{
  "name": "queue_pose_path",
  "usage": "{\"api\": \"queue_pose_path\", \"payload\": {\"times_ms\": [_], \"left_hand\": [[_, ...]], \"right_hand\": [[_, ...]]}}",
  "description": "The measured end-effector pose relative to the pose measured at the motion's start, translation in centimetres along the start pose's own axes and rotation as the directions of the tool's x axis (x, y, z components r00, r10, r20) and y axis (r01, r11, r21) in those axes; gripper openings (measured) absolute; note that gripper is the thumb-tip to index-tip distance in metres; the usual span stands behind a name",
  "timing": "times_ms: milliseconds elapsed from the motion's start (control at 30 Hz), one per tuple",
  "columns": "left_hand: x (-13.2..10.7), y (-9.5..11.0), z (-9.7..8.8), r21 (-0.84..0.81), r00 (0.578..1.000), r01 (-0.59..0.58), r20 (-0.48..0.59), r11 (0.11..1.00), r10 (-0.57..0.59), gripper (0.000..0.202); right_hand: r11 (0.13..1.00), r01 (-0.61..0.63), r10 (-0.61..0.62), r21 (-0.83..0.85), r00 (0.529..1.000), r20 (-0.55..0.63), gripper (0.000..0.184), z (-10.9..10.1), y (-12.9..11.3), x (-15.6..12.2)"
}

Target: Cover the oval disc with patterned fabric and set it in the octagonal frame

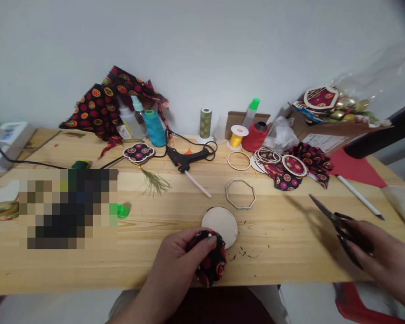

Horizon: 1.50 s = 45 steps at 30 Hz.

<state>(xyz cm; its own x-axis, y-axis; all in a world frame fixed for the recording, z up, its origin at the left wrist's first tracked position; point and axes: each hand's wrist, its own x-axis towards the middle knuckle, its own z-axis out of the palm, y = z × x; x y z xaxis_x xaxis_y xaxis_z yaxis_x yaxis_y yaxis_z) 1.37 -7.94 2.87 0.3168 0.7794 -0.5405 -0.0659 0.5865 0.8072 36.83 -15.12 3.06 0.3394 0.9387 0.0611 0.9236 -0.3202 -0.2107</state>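
My left hand (182, 254) pinches a piece of black fabric (213, 264) with red and orange round prints near the table's front edge. A small white spot shows on the cloth by my thumb; what it is I cannot make out. Partly behind the cloth lies a pale round wooden disc (221, 223). On the right, my right hand (386, 258) grips black-handled scissors (334, 220), their blades pointing up and left over the table. Dark fabric scraps (245, 252) are scattered beside the disc.
A glue gun (188, 157), an octagonal frame (240, 194) and a tasselled ornament (138, 153) lie beyond my hands. Thread spools, including a red one (255, 136), and bottles line the wall. At right are a white pencil (359, 196) and a cardboard box (327, 135). A pixelated patch covers the left.
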Motion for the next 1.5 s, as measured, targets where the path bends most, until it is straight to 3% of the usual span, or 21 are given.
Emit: {"api": "queue_pose_path", "payload": {"times_ms": [67,133,200,300,400,667,1500], "left_hand": [[0.0,-0.1,0.0,0.016,1.000,0.006,0.011,1.000,-0.006,0.029],[0.0,-0.3,0.0,0.040,0.999,0.021,0.029,0.999,-0.023,0.029],[-0.1,-0.5,0.0,0.062,0.998,0.026,0.046,0.998,-0.029,0.028],[-0.3,-0.7,-0.1,0.078,0.998,-0.005,0.064,0.997,0.000,0.026],[-0.5,-0.7,-0.2,0.089,0.995,-0.035,0.091,0.995,0.027,0.025],[-0.7,-0.4,-0.2,0.134,0.987,-0.065,0.153,0.989,0.044,0.022],[-0.8,-0.6,-0.3,0.137,0.986,-0.064,0.162,0.989,0.041,0.020]], "right_hand": [[0.948,0.100,-0.142,0.303,0.983,0.119,0.011,0.0,-2.5,-0.9],[0.873,0.156,-0.260,0.462,0.950,0.172,0.015,-0.1,-5.8,-1.7],[0.782,0.202,-0.395,0.589,0.892,0.219,0.030,-0.1,-9.0,-2.2],[0.768,0.132,-0.423,0.627,0.839,0.341,0.024,0.1,-12.7,-2.6],[0.803,0.096,-0.428,0.589,0.780,0.456,0.015,0.3,-14.5,-2.7],[0.795,0.064,-0.456,0.603,0.719,0.525,0.015,0.3,-15.5,-2.5],[0.782,-0.016,-0.452,0.623,0.673,0.586,0.011,0.2,-15.3,-2.3]]}}
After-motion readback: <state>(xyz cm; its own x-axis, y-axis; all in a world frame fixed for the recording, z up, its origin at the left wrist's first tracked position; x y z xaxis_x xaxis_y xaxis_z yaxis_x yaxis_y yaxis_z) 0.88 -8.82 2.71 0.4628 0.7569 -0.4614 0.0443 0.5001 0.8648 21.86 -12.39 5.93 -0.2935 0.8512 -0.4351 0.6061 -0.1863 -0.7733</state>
